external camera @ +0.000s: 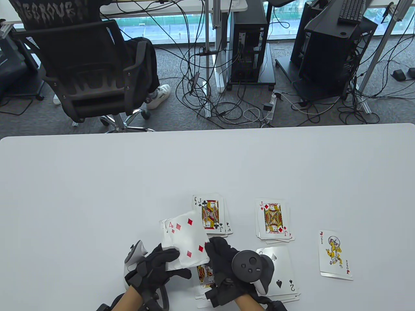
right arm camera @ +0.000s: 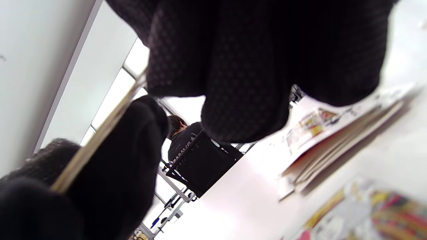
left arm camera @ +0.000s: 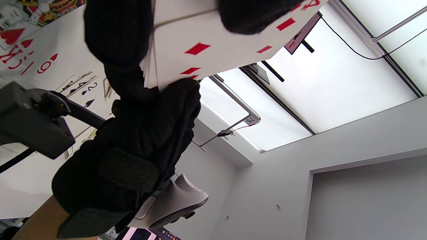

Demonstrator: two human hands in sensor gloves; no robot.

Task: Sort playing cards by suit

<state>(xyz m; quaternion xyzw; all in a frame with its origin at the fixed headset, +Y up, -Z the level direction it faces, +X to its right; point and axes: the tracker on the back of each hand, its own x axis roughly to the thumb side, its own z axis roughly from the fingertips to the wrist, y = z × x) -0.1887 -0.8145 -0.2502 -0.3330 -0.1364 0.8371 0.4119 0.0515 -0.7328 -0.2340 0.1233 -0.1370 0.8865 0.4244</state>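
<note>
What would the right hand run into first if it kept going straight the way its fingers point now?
The right hand points up-left at the four of diamonds atop the stack held by the left hand; its fingertips already seem to touch that card's edge. Beyond lies the clubs pile.

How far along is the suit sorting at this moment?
Partway. Done: face-up piles topped by the jack of clubs, jack of diamonds and 2 of spades, plus a joker set aside. In hand: the left hand holds the unsorted stack; the right hand touches its 4 of diamonds, which belongs on the diamonds.

"4" on diamond card (external camera: 186, 241), "J" on club card (external camera: 210, 213), "JOKER" card (external camera: 335, 255)
</note>
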